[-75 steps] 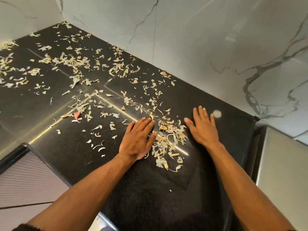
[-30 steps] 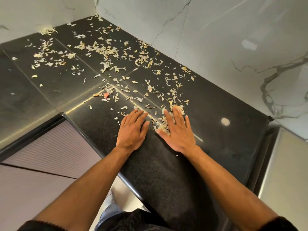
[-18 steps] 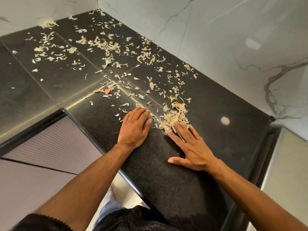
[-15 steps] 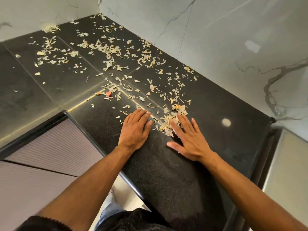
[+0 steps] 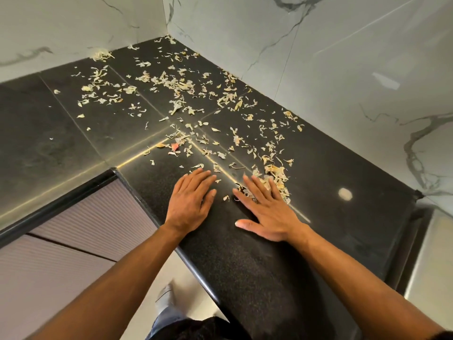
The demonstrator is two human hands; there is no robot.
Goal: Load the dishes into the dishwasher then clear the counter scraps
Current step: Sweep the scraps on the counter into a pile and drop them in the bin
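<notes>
On the black counter [image 5: 318, 241], left hand [image 5: 190, 204] and right hand [image 5: 267, 212] lie flat, fingers spread, corralling scraps [image 5: 274, 175]; gaps between fingers could let peelings slip through.

Scene evenly and brightly lit; a round glare spot sits on the counter [image 5: 318, 153] at 3 o'clock and a bright streak follows the seam from 9 o'clock toward centre. Soft shadows lie under both hands, darkest under the right hand [image 5: 266, 212]. Wide-angle bending curves the walls [image 5: 343, 57] and counter edge toward the frame borders; focus is sharp centrally, slightly soft at 6 o'clock.
</notes>
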